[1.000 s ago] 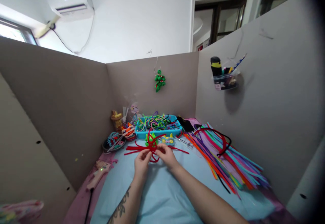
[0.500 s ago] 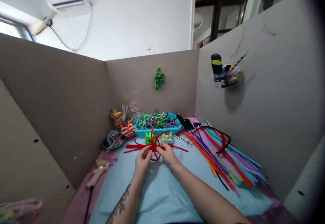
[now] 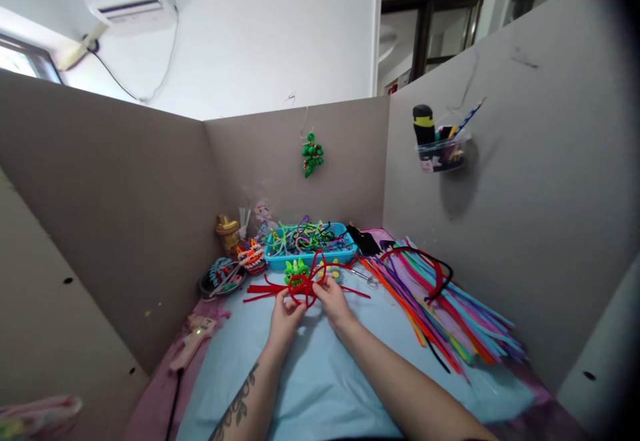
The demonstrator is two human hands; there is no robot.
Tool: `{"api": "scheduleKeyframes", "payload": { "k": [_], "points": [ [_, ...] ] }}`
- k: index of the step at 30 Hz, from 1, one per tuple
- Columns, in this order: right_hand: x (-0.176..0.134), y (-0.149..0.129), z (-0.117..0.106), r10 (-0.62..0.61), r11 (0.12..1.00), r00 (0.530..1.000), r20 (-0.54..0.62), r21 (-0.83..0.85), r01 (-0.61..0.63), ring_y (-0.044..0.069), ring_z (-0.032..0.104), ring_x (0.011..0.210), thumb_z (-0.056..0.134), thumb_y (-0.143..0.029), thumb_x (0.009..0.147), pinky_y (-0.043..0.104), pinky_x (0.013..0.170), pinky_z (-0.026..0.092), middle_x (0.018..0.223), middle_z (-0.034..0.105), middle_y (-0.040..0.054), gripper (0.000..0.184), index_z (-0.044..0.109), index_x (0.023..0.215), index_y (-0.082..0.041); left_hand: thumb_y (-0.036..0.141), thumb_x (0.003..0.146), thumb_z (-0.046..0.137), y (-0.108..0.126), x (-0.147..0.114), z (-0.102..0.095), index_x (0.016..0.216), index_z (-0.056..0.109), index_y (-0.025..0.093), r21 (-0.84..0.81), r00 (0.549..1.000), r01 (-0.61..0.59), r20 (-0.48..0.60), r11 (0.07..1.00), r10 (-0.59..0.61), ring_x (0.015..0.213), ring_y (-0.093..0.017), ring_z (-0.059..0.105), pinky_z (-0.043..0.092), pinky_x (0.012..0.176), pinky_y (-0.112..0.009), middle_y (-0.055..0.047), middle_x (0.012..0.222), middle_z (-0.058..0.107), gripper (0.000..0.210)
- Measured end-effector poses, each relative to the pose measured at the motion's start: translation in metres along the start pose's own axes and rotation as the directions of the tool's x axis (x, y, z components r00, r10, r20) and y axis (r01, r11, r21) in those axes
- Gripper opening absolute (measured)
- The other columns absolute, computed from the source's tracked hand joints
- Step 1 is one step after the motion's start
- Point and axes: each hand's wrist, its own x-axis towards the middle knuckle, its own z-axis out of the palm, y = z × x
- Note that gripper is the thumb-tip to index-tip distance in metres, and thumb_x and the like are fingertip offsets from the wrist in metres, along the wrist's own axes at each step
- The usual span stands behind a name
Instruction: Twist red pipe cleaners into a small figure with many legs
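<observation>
Between my hands is a piece of red pipe cleaners (image 3: 302, 281) bent into several loops, with one end reaching out to the right. My left hand (image 3: 286, 314) pinches the lower left loop between thumb and finger. On the other side, my right hand (image 3: 330, 301) is closed on the middle of the piece, where the loops meet. Behind it sits a green pipe-cleaner figure (image 3: 295, 267), partly covered by the loops. A yellow and blue figure (image 3: 327, 271) is half hidden beyond my right hand. Loose red pipe cleaners (image 3: 263, 289) lie on the table behind my hands.
A blue basket (image 3: 285, 262) of pipe-cleaner scraps stands at the back. Scissors (image 3: 367, 277) lie right of it, then a spread of coloured pipe cleaners (image 3: 440, 307). At left are a dark bowl (image 3: 213, 292) and a pink glue gun (image 3: 193, 344) with a cord.
The red looped piece has turned and its loops have shifted. My left hand has moved from the centre to the lower left loop; my right hand has moved slightly right.
</observation>
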Motion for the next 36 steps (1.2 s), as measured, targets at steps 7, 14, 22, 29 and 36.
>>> {"api": "scheduleKeyframes", "payload": {
  "k": [7, 14, 22, 29, 36],
  "points": [
    [-0.001, -0.005, 0.001, 0.004, 1.0, 0.999, -0.048, -0.017, -0.005, 0.018, 0.062, 0.075, 0.069, -0.025, 0.059, 0.033, 0.076, 0.046, 0.077, 0.066, 0.0019, 0.029, 0.052, 0.082, -0.018, 0.035, 0.059, 0.072, -0.002, 0.001, -0.004, 0.097, 0.046, 0.018, 0.061, 0.999, -0.042, 0.019, 0.997, 0.041, 0.052, -0.011, 0.055, 0.039, 0.054, -0.021, 0.005, 0.058, 0.059, 0.048],
    [-0.002, -0.009, 0.002, -0.067, 0.983, 0.997, -0.032, -0.175, 0.06, 0.014, 0.056, 0.061, 0.064, -0.023, 0.063, 0.026, 0.063, 0.044, 0.066, 0.059, -0.0019, 0.022, 0.049, 0.077, -0.019, 0.029, 0.058, 0.071, 0.007, -0.003, -0.005, 0.11, 0.047, 0.02, 0.28, 0.953, -0.216, -0.151, 0.936, 0.264, 0.09, -0.02, 0.058, 0.043, 0.065, -0.026, -0.01, 0.105, 0.059, 0.058],
    [-0.019, -0.014, 0.008, -0.198, 0.806, 0.963, 0.185, -0.528, 0.267, 0.015, 0.053, 0.071, 0.059, -0.021, 0.068, 0.027, 0.069, 0.043, 0.074, 0.058, 0.0005, 0.006, 0.056, 0.074, -0.019, 0.033, 0.069, 0.062, 0.018, -0.007, -0.004, 0.095, 0.06, 0.016, 0.324, 0.95, -0.262, -0.077, 0.909, 0.302, 0.075, -0.018, 0.06, 0.044, 0.065, -0.027, -0.007, 0.086, 0.067, 0.031],
    [-0.019, -0.015, 0.005, -0.198, 0.732, 0.946, 0.258, -0.603, 0.318, 0.016, 0.051, 0.076, 0.056, -0.024, 0.073, 0.027, 0.072, 0.041, 0.074, 0.056, 0.001, 0.006, 0.06, 0.073, -0.019, 0.032, 0.061, 0.07, 0.01, 0.0, -0.008, 0.082, 0.06, 0.014, 0.114, 0.98, -0.15, -0.116, 0.982, 0.163, 0.066, -0.016, 0.062, 0.046, 0.064, -0.025, -0.004, 0.073, 0.067, 0.029],
    [-0.011, -0.013, 0.001, -0.157, 0.795, 0.966, 0.205, -0.553, 0.247, 0.015, 0.047, 0.069, 0.056, -0.024, 0.071, 0.025, 0.065, 0.04, 0.07, 0.05, -0.0001, 0.01, 0.055, 0.063, -0.019, 0.03, 0.06, 0.071, 0.007, 0.0, -0.008, 0.077, 0.061, 0.014, 0.098, 0.989, -0.112, -0.083, 0.989, 0.121, 0.066, -0.016, 0.062, 0.047, 0.066, -0.026, -0.004, 0.071, 0.067, 0.026]
  ]
}}
